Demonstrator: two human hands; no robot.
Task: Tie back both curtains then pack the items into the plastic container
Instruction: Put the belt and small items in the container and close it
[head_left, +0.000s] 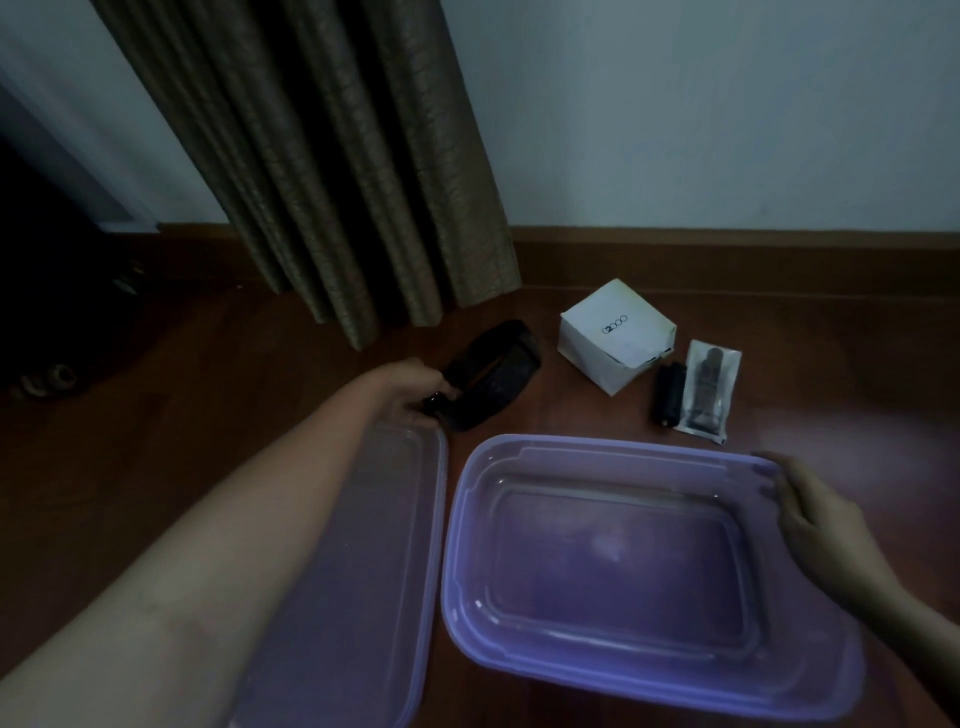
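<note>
So far nothing is packed: the container sits open and bare inside on the floor, with its lid lying flat beside the left forearm. The left hand curls its grip round the near end of a black band, which stretches away beyond the fingers. The right hand holds the container's far right rim, steadying it. Beyond that grip, well apart from it, wait a white box, a small black tube and a sealed packet. One curtain hangs behind the left grip. No tie shows on it and the second curtain is out of view, so I cannot tell whether the tying is done.
</note>
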